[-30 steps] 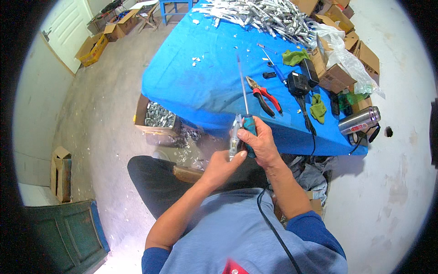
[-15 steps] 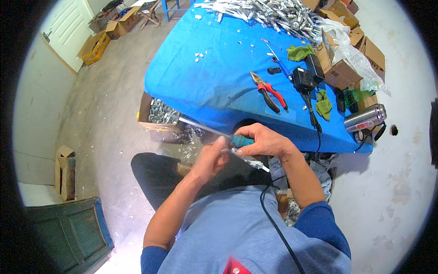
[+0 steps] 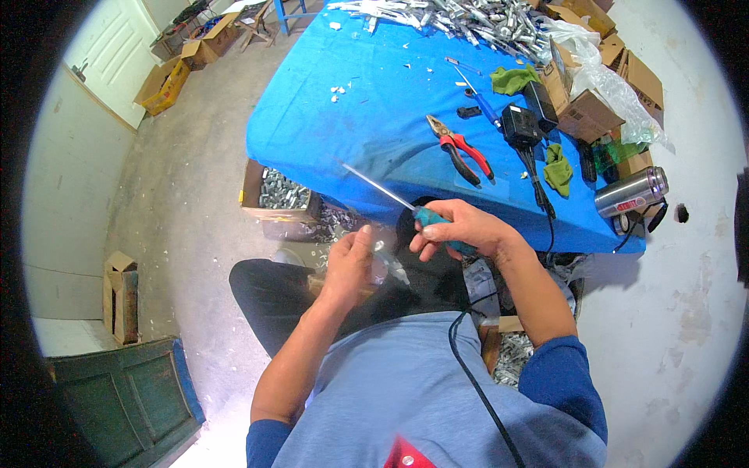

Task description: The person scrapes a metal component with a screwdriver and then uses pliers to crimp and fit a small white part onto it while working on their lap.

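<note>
My right hand (image 3: 472,226) is wrapped round the teal handle of a screwdriver (image 3: 431,217). Its metal shaft slants up and left, with the tip over the front edge of the table's blue cloth. Left of it, above my lap, my left hand (image 3: 349,261) has its fingers curled in and its thumb upward. A blurred silvery-white piece (image 3: 396,269) shows right beside those fingers; whether they grip it I cannot tell. The screwdriver stands apart from the left hand and that piece.
On the blue-covered table (image 3: 312,117) lie red-handled pliers (image 3: 460,148), a black power adapter (image 3: 519,125), green cloths (image 3: 557,170) and a steel flask (image 3: 632,192). A heap of metal parts (image 3: 484,27) covers the far end. Below the left edge stands a carton of metal pieces (image 3: 281,191).
The screwdriver has come away from the left hand, moving right and tilting up with my right hand. The silvery piece, earlier pointing right beneath the right hand, now shows lower beside the left fingers.
</note>
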The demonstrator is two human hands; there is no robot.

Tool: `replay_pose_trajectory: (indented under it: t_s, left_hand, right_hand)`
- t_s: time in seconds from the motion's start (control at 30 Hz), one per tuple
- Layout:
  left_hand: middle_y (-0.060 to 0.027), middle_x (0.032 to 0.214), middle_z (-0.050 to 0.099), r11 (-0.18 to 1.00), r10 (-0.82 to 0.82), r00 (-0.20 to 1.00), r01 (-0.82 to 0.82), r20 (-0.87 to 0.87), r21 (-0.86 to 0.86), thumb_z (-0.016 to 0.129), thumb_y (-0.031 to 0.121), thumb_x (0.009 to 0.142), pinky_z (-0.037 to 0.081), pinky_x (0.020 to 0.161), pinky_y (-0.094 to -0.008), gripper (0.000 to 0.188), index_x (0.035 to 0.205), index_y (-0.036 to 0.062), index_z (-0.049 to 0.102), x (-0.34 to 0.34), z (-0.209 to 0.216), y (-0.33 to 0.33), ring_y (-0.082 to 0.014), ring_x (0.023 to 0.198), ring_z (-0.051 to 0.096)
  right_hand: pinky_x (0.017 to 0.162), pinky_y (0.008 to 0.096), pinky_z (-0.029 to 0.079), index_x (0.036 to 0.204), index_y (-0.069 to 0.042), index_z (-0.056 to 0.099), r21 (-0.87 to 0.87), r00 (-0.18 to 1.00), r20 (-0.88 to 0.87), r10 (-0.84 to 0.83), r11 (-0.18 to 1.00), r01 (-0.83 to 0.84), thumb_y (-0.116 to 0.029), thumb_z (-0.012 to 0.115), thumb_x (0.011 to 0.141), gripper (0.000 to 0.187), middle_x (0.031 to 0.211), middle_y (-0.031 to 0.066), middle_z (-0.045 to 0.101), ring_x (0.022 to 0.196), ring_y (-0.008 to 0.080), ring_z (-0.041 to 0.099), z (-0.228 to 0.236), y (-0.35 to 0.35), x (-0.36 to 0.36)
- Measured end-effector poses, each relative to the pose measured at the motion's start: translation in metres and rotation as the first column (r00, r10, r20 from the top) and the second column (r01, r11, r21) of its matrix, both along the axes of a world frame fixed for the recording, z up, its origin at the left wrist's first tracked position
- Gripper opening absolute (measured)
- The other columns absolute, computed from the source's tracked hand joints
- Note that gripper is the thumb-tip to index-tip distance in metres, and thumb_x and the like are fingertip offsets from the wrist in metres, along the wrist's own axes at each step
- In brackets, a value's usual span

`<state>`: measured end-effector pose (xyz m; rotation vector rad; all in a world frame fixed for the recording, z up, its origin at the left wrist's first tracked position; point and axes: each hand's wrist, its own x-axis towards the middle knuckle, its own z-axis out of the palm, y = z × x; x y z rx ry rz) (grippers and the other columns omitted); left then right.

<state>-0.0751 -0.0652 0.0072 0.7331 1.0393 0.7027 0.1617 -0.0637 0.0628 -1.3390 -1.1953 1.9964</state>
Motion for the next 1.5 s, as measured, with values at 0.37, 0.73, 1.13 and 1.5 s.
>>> replay_pose_trajectory:
  t_s: [0.37,0.73,1.13,1.5]
  left_hand:
    - [0.0052,0.058,0.036,0.975,0.156,0.983,-0.138,0.095,-0.173,0.052,0.041,0.097,0.024,0.039,-0.0219,0.034,0.08,0.0127,0.045,0.008,-0.004,0.004,-0.0063,0.043,0.031]
    - [0.0048,0.068,0.042,0.962,-0.201,0.974,0.216,0.106,-0.164,0.049,0.058,0.093,0.021,0.045,-0.021,0.045,0.082,0.014,0.052,0.008,0.005,0.003,-0.0056,0.055,0.034]
    - [0.0043,0.061,0.042,0.969,-0.184,0.982,0.174,-0.042,-0.176,0.042,0.056,0.095,0.024,0.045,-0.0244,0.049,0.074,0.0127,0.05,0.031,-0.002,0.029,-0.0075,0.05,0.034]
    - [0.0043,0.06,0.038,0.944,0.192,0.981,-0.183,0.005,-0.275,0.052,0.053,0.094,0.023,0.041,-0.0223,0.043,0.077,0.0144,0.045,0.059,-0.01,0.081,-0.0074,0.046,0.03]
  right_hand:
    - [0.051,0.0215,0.046,0.098,-0.005,0.056,0.309,0.921,0.071,-0.384,0.886,0.346,-0.022,0.076,0.08,0.032,0.08,0.0021,0.061,0.061,0.0088,0.059,-0.02,-0.06,-0.035]
    - [0.045,0.0224,0.042,0.098,-0.003,0.057,0.14,0.928,0.229,0.294,0.933,-0.33,-0.018,0.073,0.075,0.032,0.077,0.0073,0.068,0.053,0.0084,0.055,0.023,0.029,0.025]
    - [0.046,0.0223,0.043,0.101,-0.004,0.06,0.27,0.884,0.348,0.312,0.87,-0.413,-0.025,0.074,0.077,0.035,0.077,0.0032,0.065,0.057,0.0082,0.057,0.015,0.103,0.032]
    - [0.066,0.0277,0.045,0.127,-0.001,0.053,0.624,0.886,0.356,-0.298,0.782,0.012,-0.019,0.062,0.082,0.049,0.087,0.0065,0.06,0.074,0.013,0.055,0.037,0.022,0.081]
